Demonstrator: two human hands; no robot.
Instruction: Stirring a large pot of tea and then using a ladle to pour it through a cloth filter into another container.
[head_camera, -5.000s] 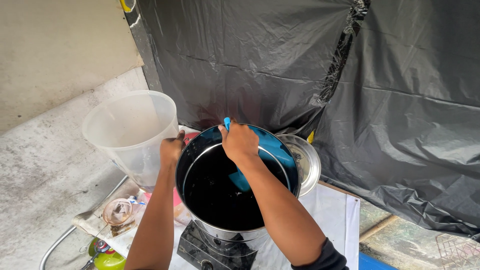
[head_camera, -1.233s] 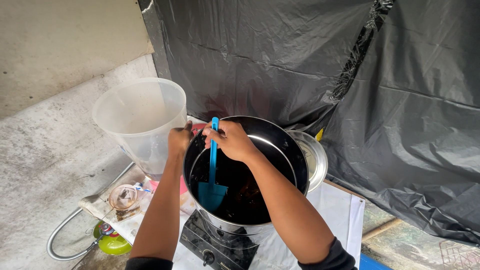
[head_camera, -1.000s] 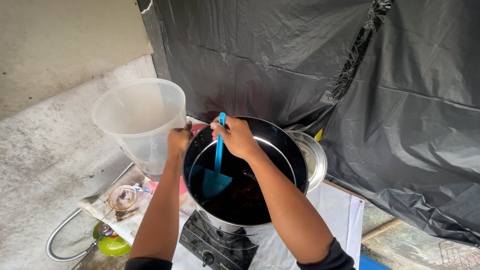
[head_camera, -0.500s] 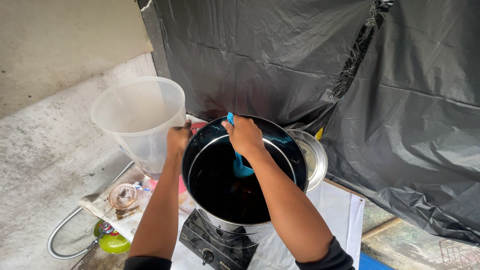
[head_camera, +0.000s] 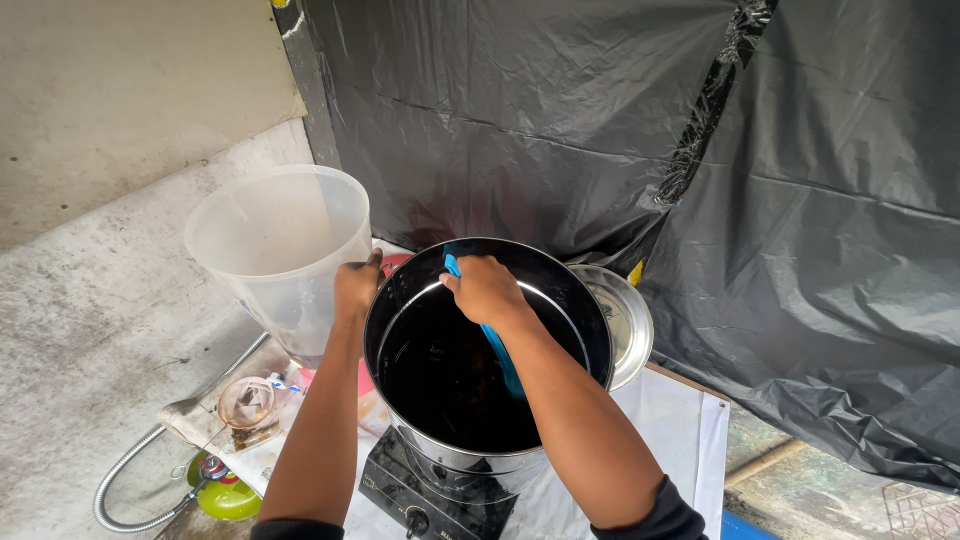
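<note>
A black plastic sheet (head_camera: 700, 180) is hung behind the work area, beside a pale wall (head_camera: 130, 90) at the left. A large steel pot (head_camera: 487, 350) filled with very dark liquid is set on a black single-burner stove (head_camera: 425, 495), which is placed on a white cloth (head_camera: 680, 420) spread over the tabletop. A translucent plastic bucket (head_camera: 275, 250) is stood just beside the pot on its left, and a round steel lid (head_camera: 622, 322) is seen propped against the pot's right side.

The left hand (head_camera: 357, 285) is closed over the pot's left rim, the fingers curled onto the metal edge; the thumb is hidden behind the rim. The right hand (head_camera: 485, 290) is clenched in a fist around the handle of a blue spatula (head_camera: 497, 345), held above the far half of the pot. The spatula is slanted down toward the near side, its lower end sunk in the dark liquid and partly covered by the forearm.

Toward the left edge of the tabletop, a small clear container (head_camera: 248, 402) is laid on paper, with a flexible metal hose (head_camera: 130, 490) and a green object (head_camera: 228, 497) lower still.
</note>
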